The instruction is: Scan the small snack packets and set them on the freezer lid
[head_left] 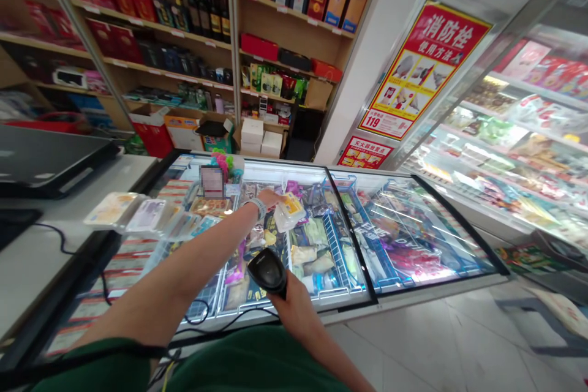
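My left hand (270, 198), with a band on the wrist, is stretched forward over the glass-topped freezer (294, 170). Its fingers are closed on a clear plastic package (290, 211) with a yellow label. Nearer to me, my right hand (293, 299) grips a black handheld scanner (267, 271), its head pointing up and left toward the package. To the left, several clear packages lie in a row, among them one with yellowish contents (114, 211) and one with a white label (147, 217). A tray of brown food (210, 206) sits beyond my left forearm.
Black cables (103, 285) run along the left and near side. A dark device (55, 156) stands on the left counter (92, 196). Colourful fuzzy items (223, 163) sit at the freezer's far edge. Shelves of boxes and bottles rise behind; a grey stool (542, 324) is at right.
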### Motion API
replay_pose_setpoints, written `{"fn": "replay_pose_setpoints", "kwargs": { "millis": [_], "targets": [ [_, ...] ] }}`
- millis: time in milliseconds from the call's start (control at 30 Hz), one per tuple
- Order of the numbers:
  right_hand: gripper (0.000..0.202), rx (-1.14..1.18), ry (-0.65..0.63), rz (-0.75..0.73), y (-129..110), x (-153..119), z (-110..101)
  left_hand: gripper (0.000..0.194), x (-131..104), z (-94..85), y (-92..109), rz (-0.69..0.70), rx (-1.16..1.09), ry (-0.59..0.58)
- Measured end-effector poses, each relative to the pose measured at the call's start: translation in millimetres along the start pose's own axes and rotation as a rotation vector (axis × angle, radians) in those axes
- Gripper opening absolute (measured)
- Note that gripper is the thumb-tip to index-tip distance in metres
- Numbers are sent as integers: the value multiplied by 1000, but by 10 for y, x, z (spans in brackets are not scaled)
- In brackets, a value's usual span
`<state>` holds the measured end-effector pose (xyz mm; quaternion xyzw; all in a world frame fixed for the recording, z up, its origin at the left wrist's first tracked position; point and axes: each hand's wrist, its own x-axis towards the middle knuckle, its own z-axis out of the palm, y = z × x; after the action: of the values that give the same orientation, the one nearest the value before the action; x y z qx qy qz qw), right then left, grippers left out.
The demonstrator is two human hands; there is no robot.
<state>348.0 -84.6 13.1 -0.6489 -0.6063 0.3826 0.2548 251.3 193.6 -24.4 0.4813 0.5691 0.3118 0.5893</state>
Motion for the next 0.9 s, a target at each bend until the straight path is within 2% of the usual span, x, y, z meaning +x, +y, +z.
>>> {"fn": "replay_pose_setpoints", "kwargs": {
  "millis": [167, 367, 500, 600, 767, 900],
  "targets": [
    [29, -11, -32, -42, 21, 64, 50, 28, -158, -187, 0, -210, -80, 58],
    [27, -19, -91, -55, -16, 119, 72, 16, -531, -646, -142, -372, -293, 18],
    [29, -33, -119, -72, -34, 141, 96, 21, -938, -973, -458, -383, -501, 0],
    [29, -27, -138, -90, -36, 160, 124, 29, -1298, -1153, -803, -353, -605, 64],
    [22, -60, -180, -108, -105, 185, 166, 35, -1875, -1325, -1334, -320, -715, 213],
    [26, -90, -235, -149, -208, 184, 219, 37, -2199, -1407, -1570, -283, -715, 328]
  ]
}}
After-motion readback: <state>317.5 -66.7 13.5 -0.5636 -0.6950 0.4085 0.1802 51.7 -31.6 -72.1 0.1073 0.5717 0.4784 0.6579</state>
